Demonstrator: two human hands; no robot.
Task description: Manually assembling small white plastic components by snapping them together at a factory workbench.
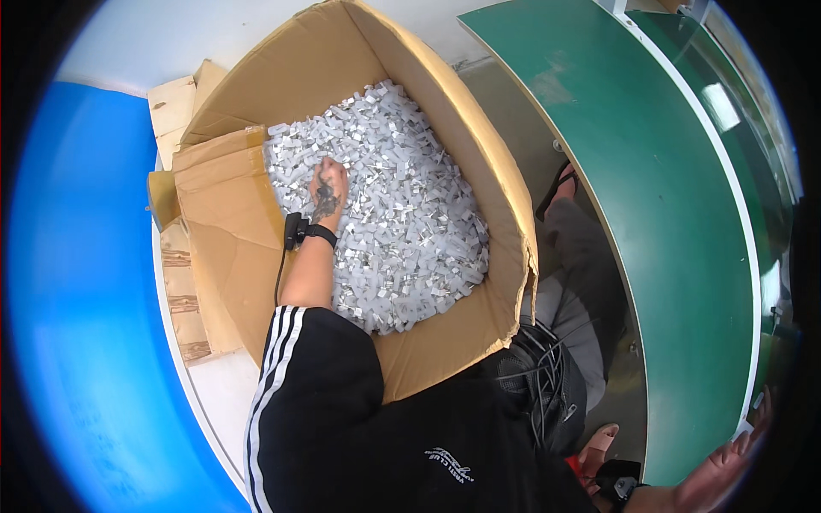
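Deep in an open cardboard box (453, 363), my left hand (329, 181) reaches down onto a heap of small whitish plastic pieces with shiny metal parts (410, 205). Its fingers are curled and their tips are hidden among the pieces, so what they grip does not show. A black strap with a small device (299, 231) is on that wrist. At the lower right, my right hand (723, 470) is by the near end of a green tabletop (633, 197), its fingers stretched out and apart. No object shows in it.
A blue panel (85, 282) stands at the left, with wooden boards (180, 282) between it and the box. Black cables and a black bag (539, 376) hang at my front. Another person's leg (569, 227) shows beneath the green table. A box flap (227, 179) folds out leftward.
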